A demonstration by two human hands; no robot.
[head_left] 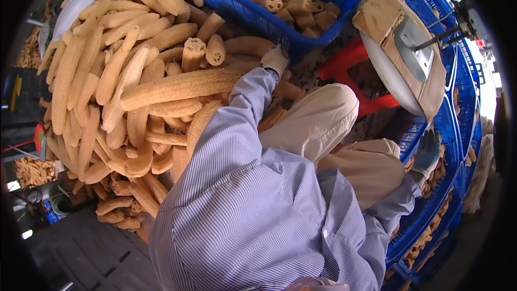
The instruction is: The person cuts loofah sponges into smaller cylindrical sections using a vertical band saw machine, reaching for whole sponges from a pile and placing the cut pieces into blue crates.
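My left hand, in a pale work glove, reaches forward to the near lower side of a blue plastic basket. Its fingertips blend into the shadow there, so whether they grip anything is hidden. Cut loofah pieces fill that basket. Right beside the hand lies a peeled dried loofah, part of a big heap on the left. A long loofah stretches across the heap up to my left sleeve. My right hand, gloved with grey-blue fingers, rests out to the right, fingers extended, against blue baskets.
A cutting stand with a metal plate, a wooden board and a white round base stands on a red stool. Dark bits litter the floor around it. Stacked blue baskets holding loofah pieces curve along the right. A white sack lies at the far left.
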